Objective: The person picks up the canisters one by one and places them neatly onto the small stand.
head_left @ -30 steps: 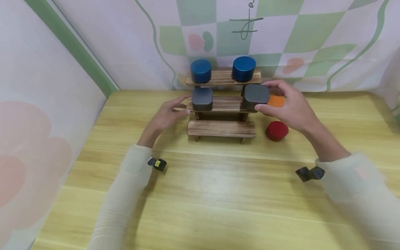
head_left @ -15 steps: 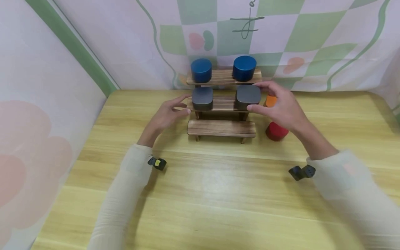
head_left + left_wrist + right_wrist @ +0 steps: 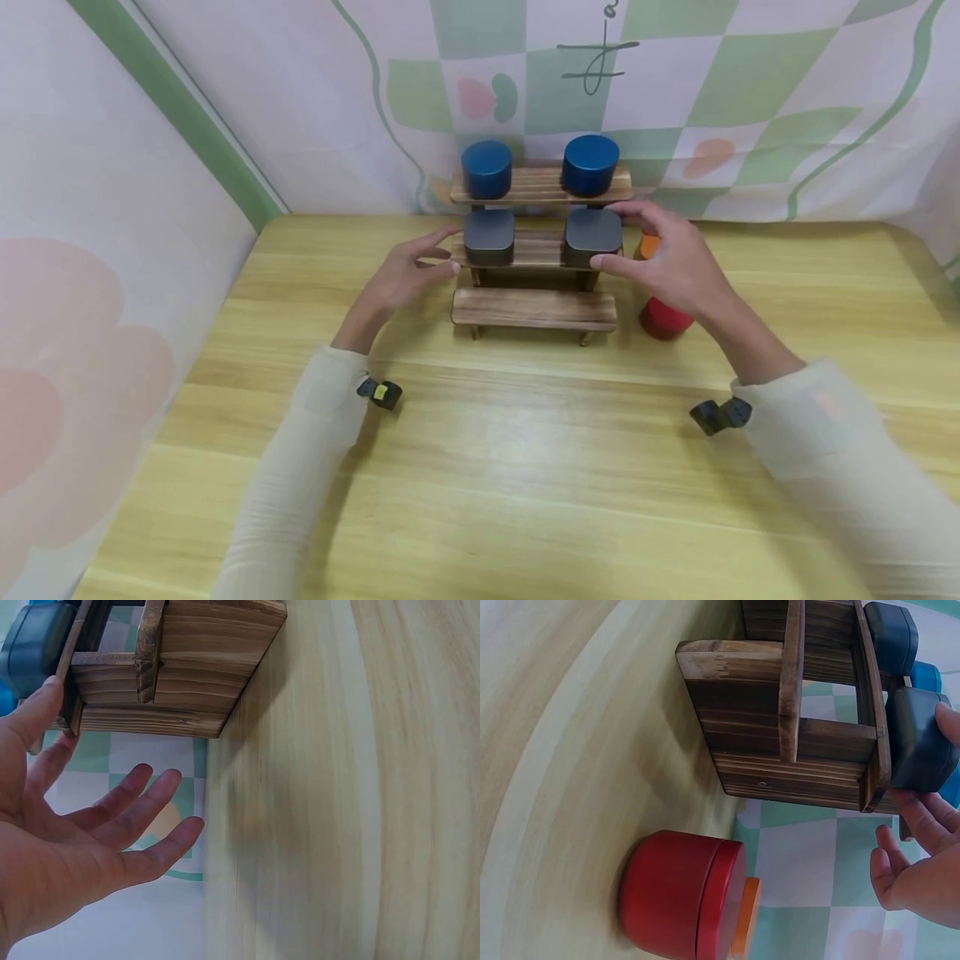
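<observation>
A three-tier wooden display stand stands at the back of the table. On its middle tier sit two dark grey tins with rounded corners, a left tin and a right tin. My right hand grips the right tin from its right side, thumb in front and fingers behind. At the tier's left end, my left hand pinches the board between thumb and index finger; its other fingers spread free in the left wrist view. Two round blue tins, one left and one right, occupy the top tier.
A round red tin stands on the table to the stand's right, partly under my right hand in the head view. Behind it is an orange object, mostly hidden. A checked cloth hangs close behind the stand.
My right hand has moved left with the right dark grey tin, sliding it inward from the middle tier's right end. The left hand has stayed at the board's left end.
</observation>
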Available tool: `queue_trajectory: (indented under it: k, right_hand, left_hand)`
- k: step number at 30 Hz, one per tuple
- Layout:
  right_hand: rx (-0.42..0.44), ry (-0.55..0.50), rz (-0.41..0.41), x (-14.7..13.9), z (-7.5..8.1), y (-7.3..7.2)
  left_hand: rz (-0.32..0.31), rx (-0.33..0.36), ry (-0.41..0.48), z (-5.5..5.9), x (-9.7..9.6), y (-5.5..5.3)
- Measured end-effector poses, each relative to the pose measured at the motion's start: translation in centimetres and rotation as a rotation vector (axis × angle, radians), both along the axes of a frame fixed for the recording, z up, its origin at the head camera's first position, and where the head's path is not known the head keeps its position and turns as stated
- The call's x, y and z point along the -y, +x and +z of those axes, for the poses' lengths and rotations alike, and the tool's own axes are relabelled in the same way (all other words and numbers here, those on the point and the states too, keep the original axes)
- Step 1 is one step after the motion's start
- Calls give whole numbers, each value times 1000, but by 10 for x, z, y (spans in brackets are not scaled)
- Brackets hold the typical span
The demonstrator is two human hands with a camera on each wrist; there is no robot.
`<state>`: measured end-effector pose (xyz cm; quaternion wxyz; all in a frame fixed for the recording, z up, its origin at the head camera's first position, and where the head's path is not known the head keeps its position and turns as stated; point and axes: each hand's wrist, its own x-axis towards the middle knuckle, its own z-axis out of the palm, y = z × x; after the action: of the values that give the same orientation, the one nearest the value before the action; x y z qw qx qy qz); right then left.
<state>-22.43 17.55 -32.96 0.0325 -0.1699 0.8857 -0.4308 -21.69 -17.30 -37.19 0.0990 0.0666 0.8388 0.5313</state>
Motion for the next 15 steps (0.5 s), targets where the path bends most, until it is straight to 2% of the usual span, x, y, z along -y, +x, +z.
queue_trajectory:
  k: [7, 15]
  right_hand:
    - [11, 13, -8, 0, -2, 0]
    - [-62, 60, -17, 1, -4, 1]
  left_hand:
    - [10, -9, 21, -1, 0, 0]
    - [5, -22, 23, -1, 0, 1]
